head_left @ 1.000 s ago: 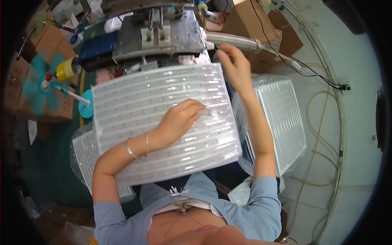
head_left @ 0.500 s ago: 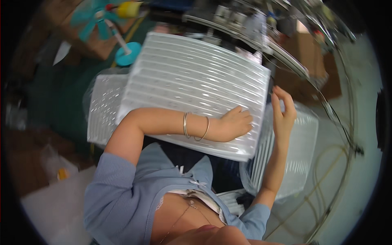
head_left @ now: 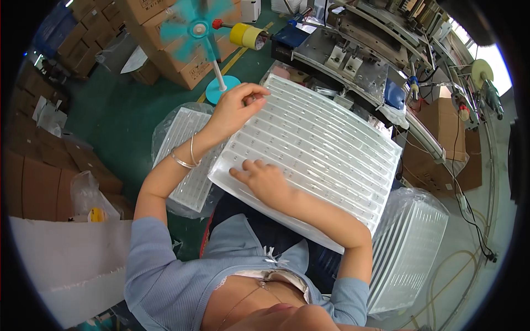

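A white ribbed plastic tray [head_left: 317,157] lies tilted in front of me, over my lap, with long parallel rows bearing small marks or parts too fine to make out. My left hand [head_left: 241,109] is at its upper left edge, thumb and fingers curled together; whatever is between them is too small to name. On the tray's lower left part rests my right hand [head_left: 268,185], its forearm crossing the tray's front edge and its fingers spread over the ridges.
Similar trays in clear plastic film stand at the left [head_left: 185,151] and in a stack at the right [head_left: 408,248]. Beyond the tray is a metal machine bench [head_left: 342,63]. A turquoise fan [head_left: 200,30] with a yellow tape roll [head_left: 248,36] stands before cardboard boxes [head_left: 193,69].
My left hand has gone from the tray's right part to its upper left edge. My right hand has left the right edge and reached across to the left part. The view has shifted.
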Demonstrator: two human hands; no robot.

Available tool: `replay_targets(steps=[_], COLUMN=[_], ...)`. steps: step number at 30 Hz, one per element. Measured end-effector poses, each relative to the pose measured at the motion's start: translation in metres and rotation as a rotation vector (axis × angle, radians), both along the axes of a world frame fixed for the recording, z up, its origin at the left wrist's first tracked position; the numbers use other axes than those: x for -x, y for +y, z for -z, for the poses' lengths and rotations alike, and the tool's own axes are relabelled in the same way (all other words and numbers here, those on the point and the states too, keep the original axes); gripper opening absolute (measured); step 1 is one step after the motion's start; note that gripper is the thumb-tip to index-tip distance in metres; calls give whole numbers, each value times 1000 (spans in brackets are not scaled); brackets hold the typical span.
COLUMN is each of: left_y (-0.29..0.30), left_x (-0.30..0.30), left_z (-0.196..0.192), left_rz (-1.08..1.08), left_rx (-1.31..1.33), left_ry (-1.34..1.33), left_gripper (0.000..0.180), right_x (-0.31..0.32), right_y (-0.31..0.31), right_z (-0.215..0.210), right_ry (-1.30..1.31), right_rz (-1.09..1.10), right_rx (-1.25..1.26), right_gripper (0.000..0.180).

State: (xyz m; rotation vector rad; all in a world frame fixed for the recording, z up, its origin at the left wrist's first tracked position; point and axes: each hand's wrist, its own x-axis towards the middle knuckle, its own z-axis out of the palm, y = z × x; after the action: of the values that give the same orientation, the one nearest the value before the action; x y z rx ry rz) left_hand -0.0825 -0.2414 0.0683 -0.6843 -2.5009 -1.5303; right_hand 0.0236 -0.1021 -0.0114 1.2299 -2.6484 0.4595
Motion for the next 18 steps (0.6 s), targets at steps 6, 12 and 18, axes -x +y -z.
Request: replay_targets(steps=[6,12,18], left_y=[2,81,200], left_x=[20,50,90], left_z=[27,22,-2], left_rz=[-14,36,-21], left_rx=[-89,-21,110], left_ry=[-19,273,732], left_gripper=[22,33,37], right_x=[12,42,59], right_y=[-8,80,190], right_z=[-7,-59,-78], right_ry=[-171,-347,-248], right_rz=[-47,231,718], right_rx=[57,601,855], right_gripper=[27,32,17])
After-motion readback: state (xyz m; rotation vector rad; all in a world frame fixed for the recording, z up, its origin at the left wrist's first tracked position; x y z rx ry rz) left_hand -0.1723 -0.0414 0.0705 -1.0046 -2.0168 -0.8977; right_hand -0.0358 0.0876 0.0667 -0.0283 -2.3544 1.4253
